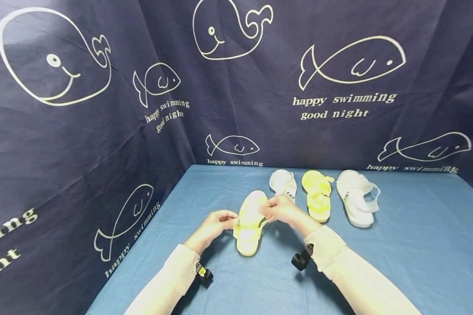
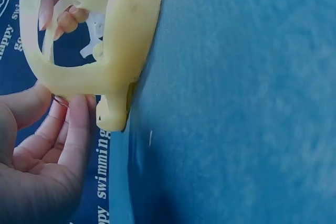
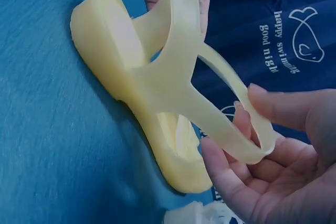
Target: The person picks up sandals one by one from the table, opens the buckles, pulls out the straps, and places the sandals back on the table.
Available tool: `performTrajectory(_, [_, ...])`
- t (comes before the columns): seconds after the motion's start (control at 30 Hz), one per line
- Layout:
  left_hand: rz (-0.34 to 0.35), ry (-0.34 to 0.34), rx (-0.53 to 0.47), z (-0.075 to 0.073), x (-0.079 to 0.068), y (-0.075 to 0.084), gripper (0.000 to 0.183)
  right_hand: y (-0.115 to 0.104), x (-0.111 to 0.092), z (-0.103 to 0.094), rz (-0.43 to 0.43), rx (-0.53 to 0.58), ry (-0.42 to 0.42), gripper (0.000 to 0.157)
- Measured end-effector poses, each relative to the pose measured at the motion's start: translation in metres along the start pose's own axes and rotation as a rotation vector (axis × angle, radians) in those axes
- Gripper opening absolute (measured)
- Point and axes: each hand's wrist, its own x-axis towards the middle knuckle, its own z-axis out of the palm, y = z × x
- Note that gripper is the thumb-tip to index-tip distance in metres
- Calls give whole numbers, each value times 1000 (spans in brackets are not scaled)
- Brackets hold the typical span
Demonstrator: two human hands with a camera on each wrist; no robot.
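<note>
A pale yellow sandal (image 1: 249, 238) sits on the blue cloth with its sole down. At its left side my left hand (image 1: 214, 224) pinches the edge of an upper strap between thumb and fingers, which the left wrist view shows close up. On the other side my right hand (image 1: 281, 208) holds the looped heel strap (image 3: 231, 132); in the right wrist view its fingers and thumb curl about the loop. Just behind my right hand lies a white sandal (image 1: 280, 178), partly hidden by that hand.
To the right stand a second yellow sandal (image 1: 317, 192) and a larger white sandal (image 1: 352, 197), in a row with the first white one. Blue cloth (image 1: 418, 245) covers the table. Dark curtains (image 1: 260, 100) printed with fish and whales enclose the back and left.
</note>
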Motion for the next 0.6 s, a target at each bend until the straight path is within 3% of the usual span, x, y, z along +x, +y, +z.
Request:
performTrajectory(0.17, [-21,0,-8,1,-1,1,24,3,-4,-10,23,27,63,22])
performTrajectory(0.37, [-41,34,-8,5,-5,3,26,-1,0,-11,-30,37,112,21])
performTrajectory(0.6, [24,83,91,16,-8,10,24,-11,5,0,-69,10,205,23])
